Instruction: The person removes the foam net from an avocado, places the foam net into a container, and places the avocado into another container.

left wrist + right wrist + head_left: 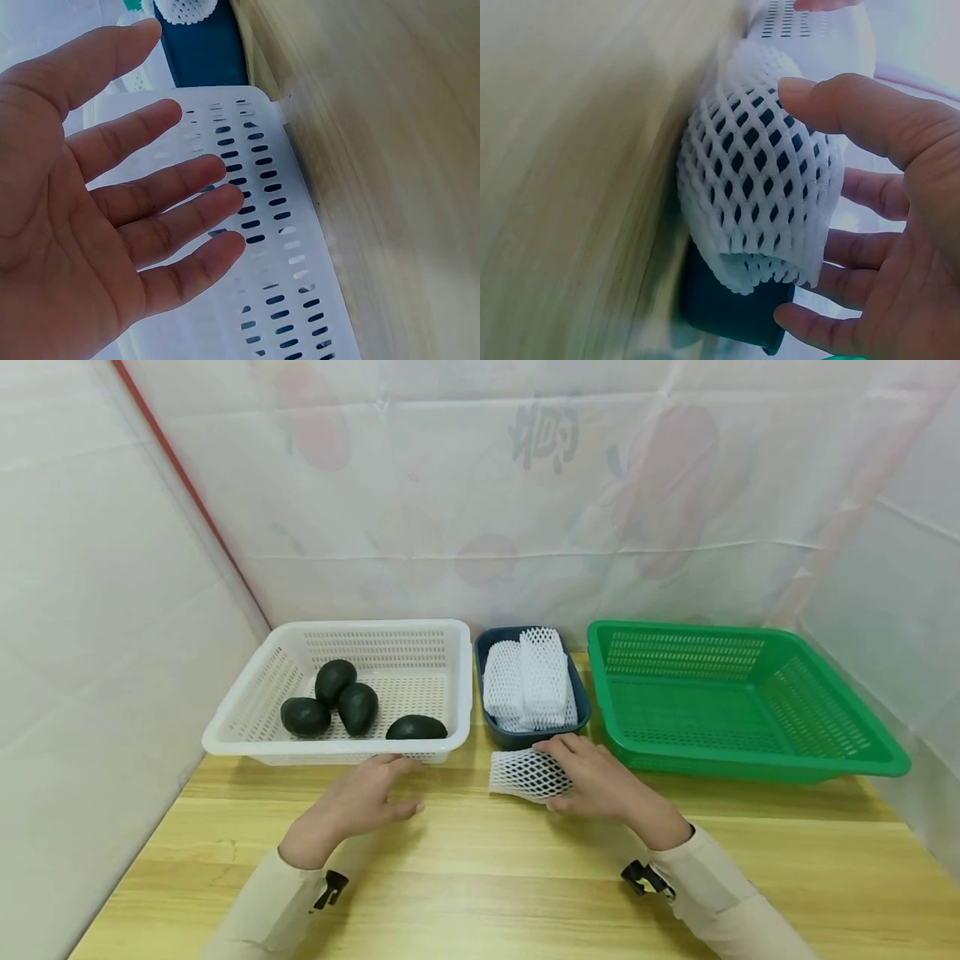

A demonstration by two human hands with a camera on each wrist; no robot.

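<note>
My right hand [596, 777] has its thumb and fingers around a white foam net sleeve [528, 774], just in front of the blue bin [506, 741]. Something dark shows through the sleeve's mesh, apparently an avocado inside. In the right wrist view the thumb lies on the foam net sleeve [757, 172], with the fingers behind it. My left hand [363, 802] holds nothing; its fingers are spread beside the front wall of the white basket [337, 748]. Several dark avocados [358, 708] lie in that basket.
More folded foam net sleeves [543, 677] are piled in the blue bin, between the two baskets. On the right stands a green basket [750, 762]. All rest on a wooden table [480, 893], with a pale printed sheet [450, 485] behind.
</note>
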